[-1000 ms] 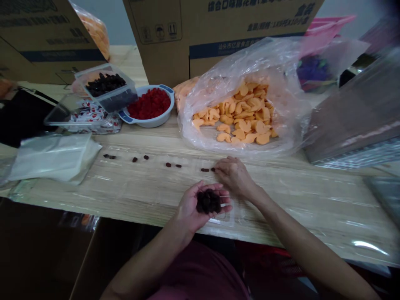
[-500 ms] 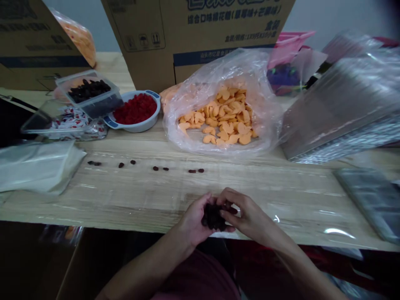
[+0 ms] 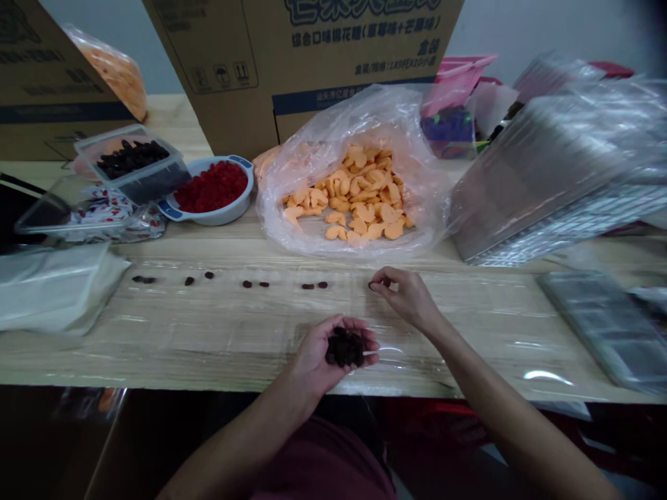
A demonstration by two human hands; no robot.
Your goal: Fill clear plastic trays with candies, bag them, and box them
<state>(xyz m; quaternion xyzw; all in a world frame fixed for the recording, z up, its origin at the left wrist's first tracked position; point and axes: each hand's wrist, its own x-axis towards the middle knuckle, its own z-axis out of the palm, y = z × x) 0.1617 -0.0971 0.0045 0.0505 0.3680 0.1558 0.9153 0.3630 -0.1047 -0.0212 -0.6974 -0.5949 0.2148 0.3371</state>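
My left hand (image 3: 317,351), palm up and cupped, holds a small heap of dark raisins (image 3: 344,347) low over the table's front edge. Farther out, my right hand (image 3: 406,295) pinches a raisin (image 3: 372,285) between thumb and fingertips, just above clear plastic trays (image 3: 229,316) laid along the table. Left of that hand, raisins lie in the trays in a row of small pairs, such as this pair's raisin (image 3: 308,286). The fingers partly cover the pinched raisin, so whether it is one piece or more I cannot tell.
Behind stand an open bag of orange gummy-like pieces (image 3: 365,201), a bowl (image 3: 221,217) of red pieces and a tub (image 3: 156,182) of dark raisins. Stacked clear trays (image 3: 542,173) lean at right. Plastic bags (image 3: 52,285) lie left. Cardboard boxes (image 3: 224,118) line the back.
My right hand has left the heap in my left palm and moved forward to the trays with a raisin. My left fingers have spread slightly. The view has shifted a little.
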